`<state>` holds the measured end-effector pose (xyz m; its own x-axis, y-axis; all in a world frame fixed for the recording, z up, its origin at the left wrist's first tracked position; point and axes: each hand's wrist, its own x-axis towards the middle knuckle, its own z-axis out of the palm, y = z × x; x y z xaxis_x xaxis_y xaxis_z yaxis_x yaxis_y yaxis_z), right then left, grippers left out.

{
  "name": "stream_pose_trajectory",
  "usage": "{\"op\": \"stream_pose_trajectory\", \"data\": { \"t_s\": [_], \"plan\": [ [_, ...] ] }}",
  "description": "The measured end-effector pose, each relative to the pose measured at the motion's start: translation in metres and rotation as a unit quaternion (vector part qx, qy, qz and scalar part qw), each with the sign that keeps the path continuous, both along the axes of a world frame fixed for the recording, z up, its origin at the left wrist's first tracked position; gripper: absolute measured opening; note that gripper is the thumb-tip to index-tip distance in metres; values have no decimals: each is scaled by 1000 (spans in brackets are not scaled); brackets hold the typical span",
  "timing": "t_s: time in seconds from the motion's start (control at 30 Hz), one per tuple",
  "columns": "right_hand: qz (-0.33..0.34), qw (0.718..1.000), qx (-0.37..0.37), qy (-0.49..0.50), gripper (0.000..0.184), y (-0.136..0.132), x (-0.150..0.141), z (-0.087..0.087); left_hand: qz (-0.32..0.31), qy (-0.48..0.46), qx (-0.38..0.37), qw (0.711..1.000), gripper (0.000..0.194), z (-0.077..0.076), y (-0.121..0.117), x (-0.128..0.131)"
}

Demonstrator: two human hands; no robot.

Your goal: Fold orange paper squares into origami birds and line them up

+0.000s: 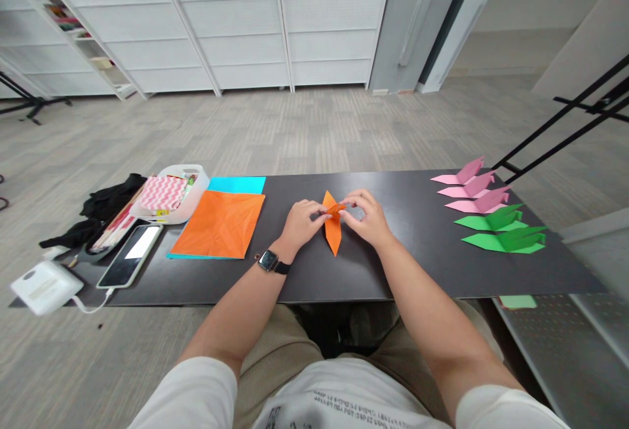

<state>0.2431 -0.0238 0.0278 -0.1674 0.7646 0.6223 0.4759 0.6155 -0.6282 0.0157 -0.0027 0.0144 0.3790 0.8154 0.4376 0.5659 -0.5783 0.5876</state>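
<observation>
An orange folded-paper figure [333, 236] lies in front of me, its two long points reaching away from me and towards me. My left hand [303, 224] pinches its middle from the left side, thumb and forefinger closed on the paper. From the right, my right hand [366, 217] pinches a small raised part of the same figure between thumb and fingers. The fingertips hide part of the folds at the centre. To the left lies a stack of orange paper sheets [221, 226] with blue paper [238, 185] showing beneath it.
Pink paper cranes [476, 203] and green paper cranes [506, 240] stand in a row on the right of the dark table [314, 278]. At the left are a white basket [196, 186], a phone [130, 255], a white power bank with cable [46, 287] and black cloth [111, 196].
</observation>
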Motion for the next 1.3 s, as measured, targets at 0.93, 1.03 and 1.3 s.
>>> {"op": "stream_pose_trajectory", "data": {
  "t_s": [0.93, 1.03, 1.3],
  "plan": [
    [-4, 1000, -13, 21, 23, 3, 4, -2, 36, 25, 30, 999, 9, 9, -3, -1],
    [10, 1000, -1, 22, 25, 2, 3, -2, 26, 27, 32, 999, 7, 7, -3, -1],
    [11, 1000, 14, 20, 6, 1, 2, 1, 3, 21, 15, 1000, 8, 3, -3, 2]
  ]
}}
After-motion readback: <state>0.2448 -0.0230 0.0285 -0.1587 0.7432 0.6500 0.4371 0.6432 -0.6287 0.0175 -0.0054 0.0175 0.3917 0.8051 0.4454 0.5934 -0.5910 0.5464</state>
